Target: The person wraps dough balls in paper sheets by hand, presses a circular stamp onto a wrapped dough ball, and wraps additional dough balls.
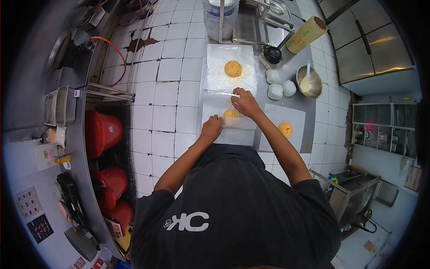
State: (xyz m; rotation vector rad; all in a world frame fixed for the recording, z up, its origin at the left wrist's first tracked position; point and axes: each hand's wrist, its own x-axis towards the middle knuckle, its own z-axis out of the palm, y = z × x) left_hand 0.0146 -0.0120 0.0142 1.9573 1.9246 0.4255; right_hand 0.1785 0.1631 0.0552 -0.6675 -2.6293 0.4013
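Note:
On the steel counter [309,139], a white sheet [215,105] lies in front of me with a mound of orange-yellow food [231,113] on it. A flap of the sheet's near edge covers the lower part of the mound. My left hand [212,129] is closed on the sheet's left side, beside the mound. Just beyond the mound, my right hand [246,102] pinches the sheet's far edge. Farther away lies another white sheet [215,58] with a similar round mound [233,69] uncovered on it. To the right is a third mound [285,130] on a square sheet [273,114].
Three white wrapped balls [275,92] sit right of the sheets. Beside them stands a metal bowl [317,87] with a white-handled spoon [307,71]. A yellowish roll [306,35] and stacked clear tubs [220,20] are at the far end. Red bins [103,133] stand left.

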